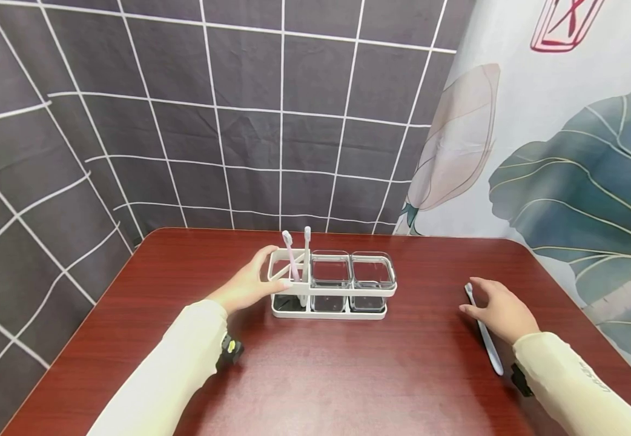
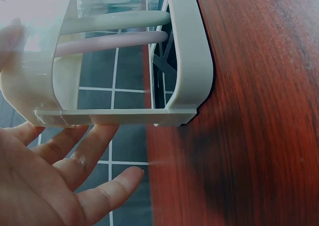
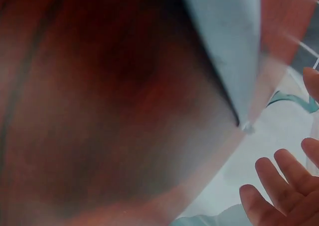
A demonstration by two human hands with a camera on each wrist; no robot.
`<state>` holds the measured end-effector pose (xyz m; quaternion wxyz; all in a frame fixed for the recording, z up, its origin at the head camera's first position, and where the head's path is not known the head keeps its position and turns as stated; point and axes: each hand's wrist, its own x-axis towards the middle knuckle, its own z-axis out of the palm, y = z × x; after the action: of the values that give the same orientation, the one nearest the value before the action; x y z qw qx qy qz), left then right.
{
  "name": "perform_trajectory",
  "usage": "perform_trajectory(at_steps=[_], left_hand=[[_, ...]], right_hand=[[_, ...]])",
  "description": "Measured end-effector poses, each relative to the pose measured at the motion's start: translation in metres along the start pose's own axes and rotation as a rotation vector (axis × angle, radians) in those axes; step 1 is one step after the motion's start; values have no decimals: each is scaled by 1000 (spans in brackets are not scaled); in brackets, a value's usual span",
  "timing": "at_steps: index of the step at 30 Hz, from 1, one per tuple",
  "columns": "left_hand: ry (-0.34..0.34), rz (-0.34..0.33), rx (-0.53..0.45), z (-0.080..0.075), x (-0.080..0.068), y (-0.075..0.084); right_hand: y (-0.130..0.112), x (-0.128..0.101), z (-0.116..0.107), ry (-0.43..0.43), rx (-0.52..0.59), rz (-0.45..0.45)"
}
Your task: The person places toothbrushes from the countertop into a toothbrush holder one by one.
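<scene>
The left grip (image 1: 250, 283) is resting released against the left end of the white rack (image 1: 330, 297), fingers straight along its frame and thumb near the top rail, steadying it without closing round it. The right grip (image 1: 503, 312) is lying open over the loose toothbrush (image 1: 491, 348) on the right of the bench (image 1: 348, 375), fingers spread and relaxed, holding nothing as far as the head view is showing.

The rack is standing in the middle of the bench, with a pink toothbrush (image 1: 291, 257) and a white toothbrush (image 1: 306, 254) upright in its left slot and two clear cups (image 1: 350, 271) filling the other two.

The likely risks, as I am judging them: the left palm is only pressing sideways, so a harder push could be sliding the light rack to the right or tipping it, rattling the cups and spilling the two brushes. The loose toothbrush is lying flat and thin on smooth wood, so fingers closing on it carelessly could be skidding it toward the near right edge.
</scene>
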<state>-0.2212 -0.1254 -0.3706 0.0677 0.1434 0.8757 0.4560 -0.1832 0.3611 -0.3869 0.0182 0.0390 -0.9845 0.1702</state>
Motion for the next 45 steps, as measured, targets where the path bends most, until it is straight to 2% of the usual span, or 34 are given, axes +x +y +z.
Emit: perform_trajectory(at_steps=[12,23,33,45], left_hand=[[-4,-5,9,1,1,-2],[0,0,-2,1,1,-2],[1,0,5,1,1,-2],[-1,2,16,0,0,1]], right_hand=[[18,5,4,-39,50,61],[20,12,4,-69,89,114],[29,19,7,-63,66,109],[25,24,7,-100,73,149]])
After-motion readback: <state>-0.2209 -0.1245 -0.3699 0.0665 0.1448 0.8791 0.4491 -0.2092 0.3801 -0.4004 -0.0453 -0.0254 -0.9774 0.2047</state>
